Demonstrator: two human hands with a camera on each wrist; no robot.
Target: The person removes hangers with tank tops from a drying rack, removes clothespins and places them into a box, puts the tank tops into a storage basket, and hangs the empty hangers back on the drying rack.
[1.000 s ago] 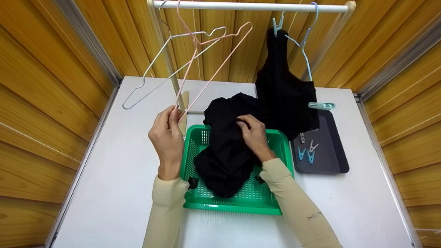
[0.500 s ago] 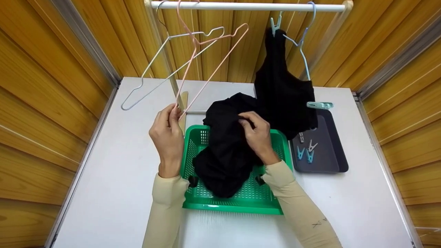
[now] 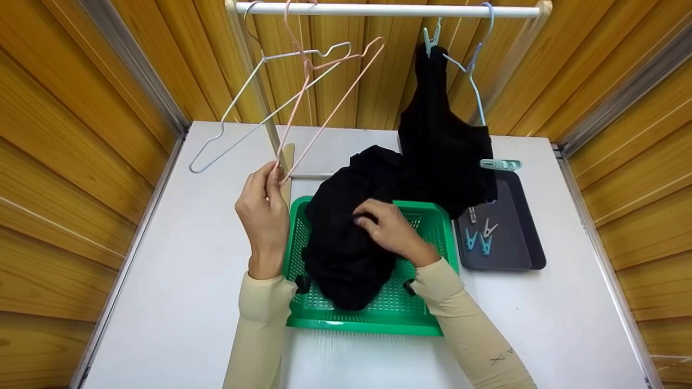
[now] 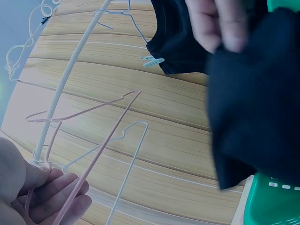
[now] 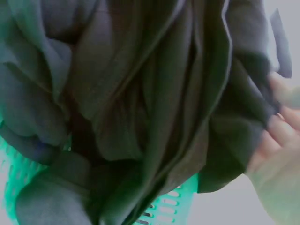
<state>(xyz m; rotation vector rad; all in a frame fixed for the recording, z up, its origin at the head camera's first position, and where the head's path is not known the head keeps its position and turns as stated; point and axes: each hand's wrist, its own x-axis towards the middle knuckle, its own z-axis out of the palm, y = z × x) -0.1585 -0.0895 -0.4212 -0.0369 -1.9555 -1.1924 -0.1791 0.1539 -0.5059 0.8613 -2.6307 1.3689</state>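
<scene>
My left hand [image 3: 263, 210] pinches the lower corner of a pink wire hanger [image 3: 307, 69], whose hook is up on the rack's white bar [image 3: 389, 9]. In the left wrist view the hanger's long bar [image 4: 111, 136] runs slantwise past the fingers. A crumpled black garment [image 3: 346, 248] lies heaped over the green basket [image 3: 373, 327]. My right hand [image 3: 392, 229] pinches a fold of that cloth between thumb and fingers. Loose folds of the garment [image 5: 159, 93] fill the right wrist view, the right hand [image 5: 281, 150] at its edge.
A black top [image 3: 443, 140] hangs from a blue hanger [image 3: 478, 97], with a clothespin [image 3: 500, 165] at its side. A white hanger [image 3: 249, 81] is at left on the bar. Several clothespins lie in the dark grey tray [image 3: 511, 254]. Wooden panels enclose the table.
My right hand has moved down and slightly left, drawing the black cloth over the basket's left part. The left hand keeps its pinch on the pink hanger, which has swung slightly.
</scene>
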